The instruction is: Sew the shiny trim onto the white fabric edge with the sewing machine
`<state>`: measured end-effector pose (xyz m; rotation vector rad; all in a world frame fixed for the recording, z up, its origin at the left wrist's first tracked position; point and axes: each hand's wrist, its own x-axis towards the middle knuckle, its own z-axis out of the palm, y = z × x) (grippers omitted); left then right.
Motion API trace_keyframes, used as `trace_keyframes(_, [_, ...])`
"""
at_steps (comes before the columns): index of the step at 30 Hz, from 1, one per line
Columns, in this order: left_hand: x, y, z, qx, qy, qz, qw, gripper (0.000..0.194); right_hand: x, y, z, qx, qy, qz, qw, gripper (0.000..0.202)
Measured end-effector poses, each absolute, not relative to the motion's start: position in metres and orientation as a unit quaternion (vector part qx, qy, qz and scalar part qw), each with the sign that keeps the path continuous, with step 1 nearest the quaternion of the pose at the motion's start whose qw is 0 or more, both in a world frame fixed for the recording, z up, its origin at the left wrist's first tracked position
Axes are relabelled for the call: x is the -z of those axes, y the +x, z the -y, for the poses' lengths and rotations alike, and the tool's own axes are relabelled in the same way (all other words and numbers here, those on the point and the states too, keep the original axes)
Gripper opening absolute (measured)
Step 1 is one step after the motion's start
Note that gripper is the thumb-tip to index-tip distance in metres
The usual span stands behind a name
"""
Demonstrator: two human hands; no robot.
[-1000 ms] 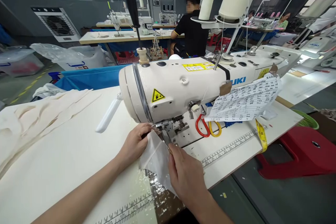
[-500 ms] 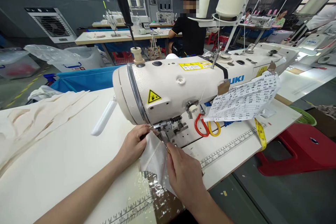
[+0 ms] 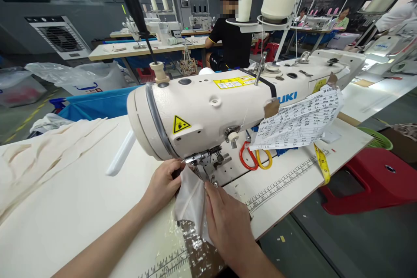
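A piece of white fabric (image 3: pixel 191 202) hangs between my hands at the needle end of a white sewing machine (image 3: pixel 202 108). My left hand (image 3: pixel 166 181) is closed on the fabric's left edge, close to the presser foot; its fingertips are partly hidden under the machine head. My right hand (image 3: pixel 226 217) pinches the fabric's right edge, just in front of the needle area. The cloth's lower part droops over a clear plastic-covered strip (image 3: pixel 203 245) at the table's front.
Cream fabric pieces (image 3: pixel 42 156) lie on the left of the table. Right of the needle are red- and yellow-handled scissors (image 3: pixel 249 156), a handwritten sheet (image 3: pixel 298 119) and a yellow tape measure (image 3: pixel 322 164). A red stool (image 3: pixel 374 178) stands at right; a person (image 3: pixel 233 39) sits ahead.
The camera view has shifted slightly, so the machine appears further left. Both hands keep their hold on the white fabric, which has changed its folds a little near the needle.
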<state>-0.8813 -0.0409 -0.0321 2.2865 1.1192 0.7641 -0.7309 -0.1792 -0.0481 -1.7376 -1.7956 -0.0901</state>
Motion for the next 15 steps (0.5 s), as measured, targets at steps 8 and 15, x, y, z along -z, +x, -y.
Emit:
trace_keyframes(8, [0.0344, -0.8839, 0.0398, -0.289, 0.840, -0.392, 0.239, 0.032, 0.0437, -0.7308, 0.1774, 0.022, -0.664, 0.683, 0.305, 0.032])
trace_keyframes(15, [0.0360, -0.8828, 0.0415, -0.279, 0.864, -0.375, 0.187, 0.028, 0.0479, -0.7324, 0.1780, 0.041, -0.661, 0.688, 0.297, 0.033])
